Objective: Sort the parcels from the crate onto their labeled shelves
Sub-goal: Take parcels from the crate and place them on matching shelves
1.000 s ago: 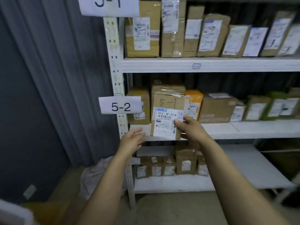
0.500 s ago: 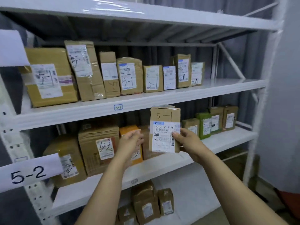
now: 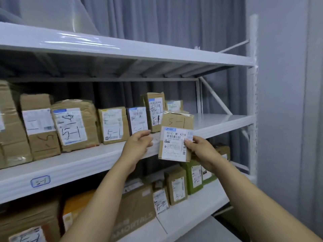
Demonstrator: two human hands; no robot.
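cool, soft indoor light, rather dim and even. a bright streak of glare lies on the glossy white top shelf board (image 3: 78, 41). deep shadow sits beneath it and behind the row of brown cardboard parcels (image 3: 111, 126). the large print on the small brown cardboard box (image 3: 176, 121) reads sharp, but its fine print is smeared. the bottom left corner is dark and blurred.

Both arms in shot, and they're bare: the left forearm (image 3: 104, 189) runs uncovered from wrist to the bottom edge, the right forearm (image 3: 253, 198) just the same, cut off at the lower right corner. Left hand (image 3: 138, 145) bare, right hand (image 3: 201, 151) bare, both slim and smooth-looking. Nails are too blurred to call.
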